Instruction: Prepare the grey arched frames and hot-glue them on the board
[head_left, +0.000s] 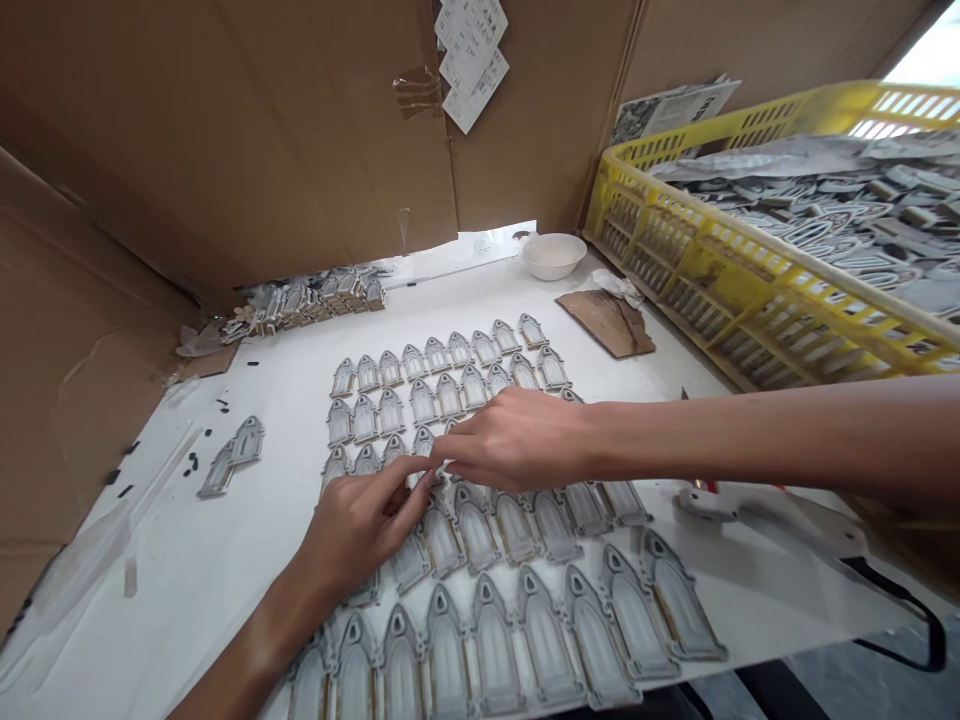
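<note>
Rows of grey arch-shaped pieces [491,640], each with a pointed top and a small hole in it, lie on the white table. My left hand [360,520] comes in from the lower left, thumb and forefinger pinched together over the middle rows. Reaching across from the right, my right hand [517,440] has its fingers closed, and its fingertips meet those of the left. Whatever is between the fingertips is too small and covered to make out. The hands hide several arch pieces under them.
A yellow crate [720,270] full of similar pieces stands at the right. Near it are a white bowl [553,257], a cardboard scrap [607,322] and a white corded tool [787,520]. Stacked pieces [322,300] sit at back left; two loose arches [234,455] lie left. Cardboard walls [300,130] enclose the table.
</note>
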